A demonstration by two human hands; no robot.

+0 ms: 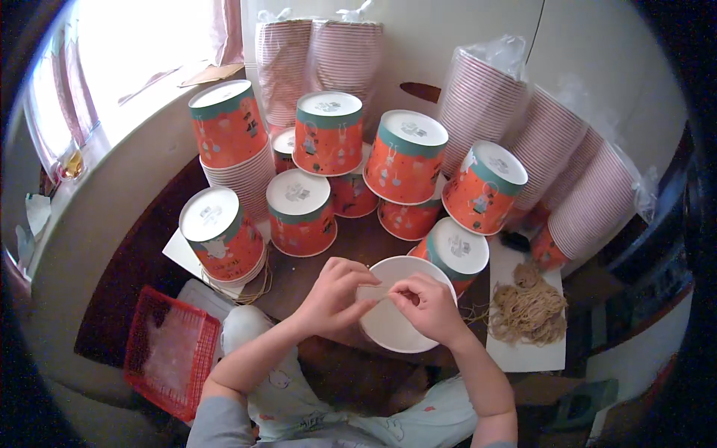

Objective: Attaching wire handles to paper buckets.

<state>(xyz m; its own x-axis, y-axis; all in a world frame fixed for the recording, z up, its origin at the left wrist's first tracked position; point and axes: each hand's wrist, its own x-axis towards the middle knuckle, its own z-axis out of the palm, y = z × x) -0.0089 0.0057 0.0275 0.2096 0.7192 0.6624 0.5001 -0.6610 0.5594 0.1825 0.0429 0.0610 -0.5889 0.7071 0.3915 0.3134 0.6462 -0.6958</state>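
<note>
A white-lined paper bucket (399, 332) stands in front of me with its mouth facing up. Over its rim, my left hand (340, 295) has bent fingers and the thumb curved toward my right hand (424, 302). Thumb and index finger of the right hand are pinched together. Between the two hands runs a thin pale strand (379, 287), apparently twine, held at both ends; its detail is too small to make out. Right of the bucket, a tangled heap of tan twine (529, 305) lies on a white board (530, 357).
Upside-down orange buckets with teal bands, such as this one (302, 213), stand around the table, some stacked. Tall bagged stacks of buckets (482, 97) line the back and right. Twine loops (260, 287) hang at the left board. A red basket (168, 351) sits low left.
</note>
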